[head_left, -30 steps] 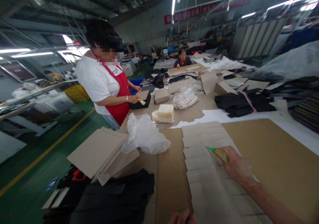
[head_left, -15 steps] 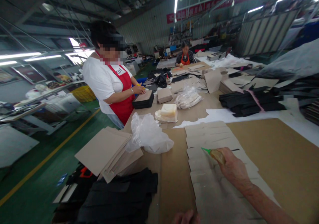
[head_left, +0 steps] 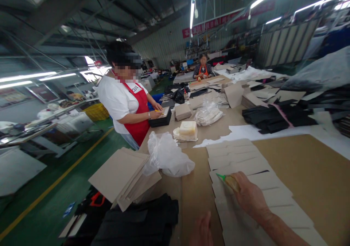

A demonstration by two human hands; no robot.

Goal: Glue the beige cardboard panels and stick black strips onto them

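Note:
My right hand [head_left: 250,196] is closed around a yellowish glue bottle [head_left: 232,183] with a green nozzle. The nozzle tip points left, over the left part of a row of overlapping grey-beige cardboard sheets [head_left: 232,157]. Dark slits show between some of the sheets. At the bottom edge my left hand [head_left: 202,231] is partly in view and a little blurred. Its fingers are stretched out beside the left edge of the sheets, and I see nothing in them. Left of it lies a pile of black strips [head_left: 142,218].
A stack of cardboard pieces [head_left: 119,173] and a crumpled plastic bag [head_left: 169,156] lie at the left. Beyond are a pale yellow block [head_left: 188,130] and bundled black strips [head_left: 279,116]. A co-worker in a red apron [head_left: 138,111] stands at the table's left side; another person sits far back.
The whole view has shifted slightly down. My left hand has come further into view with its fingers extended. My right hand and the glue bottle have moved slightly left along the sheets.

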